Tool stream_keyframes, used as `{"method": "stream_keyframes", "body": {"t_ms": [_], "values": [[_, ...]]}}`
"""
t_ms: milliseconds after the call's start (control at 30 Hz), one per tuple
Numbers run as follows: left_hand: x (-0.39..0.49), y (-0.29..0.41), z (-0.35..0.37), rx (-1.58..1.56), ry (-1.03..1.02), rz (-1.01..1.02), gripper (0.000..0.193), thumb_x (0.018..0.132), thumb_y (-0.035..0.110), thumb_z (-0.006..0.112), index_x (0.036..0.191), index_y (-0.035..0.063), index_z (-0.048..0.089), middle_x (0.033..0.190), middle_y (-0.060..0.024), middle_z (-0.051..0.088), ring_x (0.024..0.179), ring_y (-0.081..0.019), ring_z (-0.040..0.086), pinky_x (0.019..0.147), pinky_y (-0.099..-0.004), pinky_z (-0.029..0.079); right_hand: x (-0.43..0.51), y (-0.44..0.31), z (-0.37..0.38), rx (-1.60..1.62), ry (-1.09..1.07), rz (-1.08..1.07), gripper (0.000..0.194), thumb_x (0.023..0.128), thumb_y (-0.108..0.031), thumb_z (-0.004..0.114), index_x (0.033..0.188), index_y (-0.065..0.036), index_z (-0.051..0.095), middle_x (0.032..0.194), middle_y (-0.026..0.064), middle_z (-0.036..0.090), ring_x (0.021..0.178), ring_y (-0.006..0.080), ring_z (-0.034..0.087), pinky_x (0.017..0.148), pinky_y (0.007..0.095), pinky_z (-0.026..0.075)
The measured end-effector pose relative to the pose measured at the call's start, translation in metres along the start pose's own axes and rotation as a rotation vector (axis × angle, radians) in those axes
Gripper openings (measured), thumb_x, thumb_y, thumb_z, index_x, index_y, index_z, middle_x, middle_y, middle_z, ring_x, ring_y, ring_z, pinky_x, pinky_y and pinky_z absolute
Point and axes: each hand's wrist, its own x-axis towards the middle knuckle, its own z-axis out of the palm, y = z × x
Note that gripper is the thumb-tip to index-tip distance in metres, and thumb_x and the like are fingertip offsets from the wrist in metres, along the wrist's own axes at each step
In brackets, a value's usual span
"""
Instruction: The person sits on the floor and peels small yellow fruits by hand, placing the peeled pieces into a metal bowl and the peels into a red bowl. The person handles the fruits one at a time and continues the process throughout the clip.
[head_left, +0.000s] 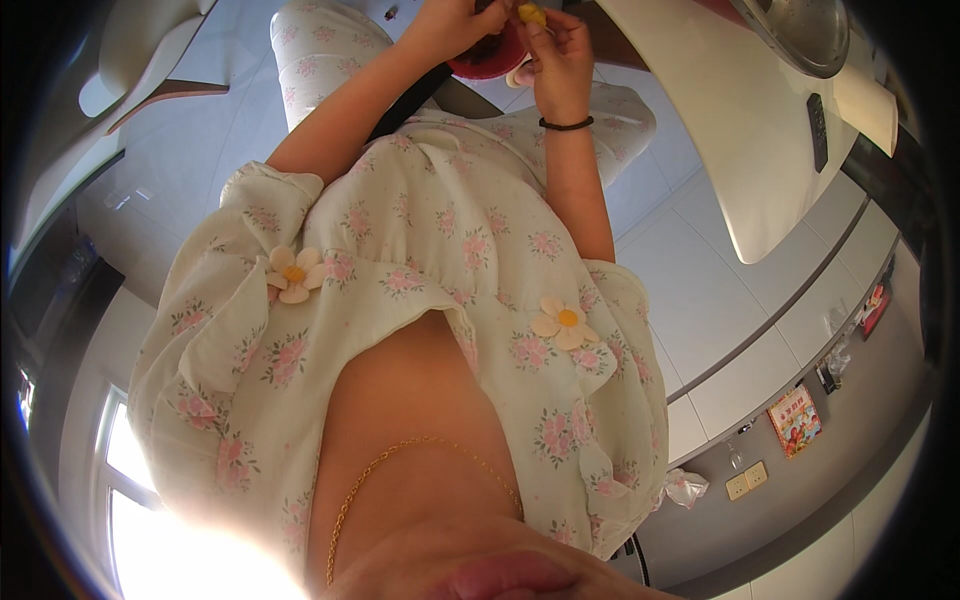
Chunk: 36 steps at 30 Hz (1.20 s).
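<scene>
My right hand (561, 64), with a dark band at its wrist, pinches a small yellow piece (532, 13) between thumb and fingers. I cannot make out what the piece is. Close beside it at the top edge is my left hand (469, 22), partly cut off by the frame. Its thumb and fingers are drawn together, and whether they hold something is hidden. Under both hands sits a red basin (491, 69) with dark contents, too shaded to name. The basin is between my legs, which are in floral trousers (315, 52).
At the right is a white table (720, 112) with a metal bowl (810, 37) and a black remote control (817, 133). A white chair (142, 60) stands at the left. A small dark scrap (390, 13) lies on the tiled floor (240, 142).
</scene>
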Motion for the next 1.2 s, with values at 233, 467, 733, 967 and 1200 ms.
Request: {"method": "stream_keyframes", "body": {"t_ms": [233, 467, 733, 967, 1200], "values": [[-0.002, 0.011, -0.004, -0.012, -0.045, 0.03, 0.015, 0.093, 0.012, 0.071, 0.101, 0.0007, 0.066, 0.094, -0.0129, 0.074, 0.082, -0.023, 0.071, 0.077, -0.0348, 0.056, 0.001, 0.002, -0.004, -0.019, -0.042, -0.027, 0.027, 0.098, -0.005, 0.07, 0.122, -0.005, 0.057, 0.119, 0.0086, 0.069, 0.109, 0.0165, 0.066, 0.097, 0.0297, 0.053], [-0.004, 0.003, 0.002, -0.241, -0.089, -0.009, 0.006, 0.099, 0.005, 0.062, 0.103, 0.0012, 0.064, 0.099, -0.0092, 0.072, 0.084, -0.0176, 0.067, 0.077, -0.032, 0.055, 0.0, 0.014, -0.005, 0.086, -0.068, -0.038, 0.028, 0.099, -0.004, 0.067, 0.124, -0.006, 0.055, 0.12, 0.0076, 0.067, 0.113, 0.0163, 0.064, 0.099, 0.0294, 0.052], [-0.005, -0.004, 0.003, -0.293, -0.116, -0.042, 0.008, 0.101, 0.008, 0.06, 0.105, 0.0014, 0.063, 0.101, -0.0067, 0.071, 0.083, -0.0144, 0.064, 0.075, -0.0313, 0.055, 0.002, 0.012, -0.006, 0.446, -0.066, 0.131, 0.025, 0.102, -0.002, 0.062, 0.125, -0.008, 0.054, 0.125, 0.0076, 0.063, 0.117, 0.0178, 0.062, 0.104, 0.0324, 0.053], [-0.004, -0.016, 0.004, -0.479, -0.092, -0.235, 0.012, 0.106, 0.01, 0.054, 0.112, -0.0002, 0.059, 0.101, -0.0079, 0.07, 0.085, -0.0139, 0.066, 0.078, -0.0306, 0.058, 0.003, 0.013, -0.007, 0.542, -0.079, 0.124, 0.026, 0.102, 0.001, 0.059, 0.126, -0.009, 0.055, 0.13, 0.0089, 0.062, 0.124, 0.0207, 0.061, 0.108, 0.0349, 0.052], [0.0, -0.011, -0.001, -0.427, -0.134, -0.069, 0.015, 0.104, 0.007, 0.057, 0.116, -0.0007, 0.061, 0.108, -0.0091, 0.071, 0.095, -0.0162, 0.068, 0.083, -0.0318, 0.057, 0.002, 0.016, -0.013, 0.609, -0.111, 0.088, 0.032, 0.103, 0.003, 0.055, 0.133, -0.007, 0.054, 0.137, 0.0112, 0.059, 0.131, 0.0228, 0.057, 0.112, 0.0362, 0.05]]}}
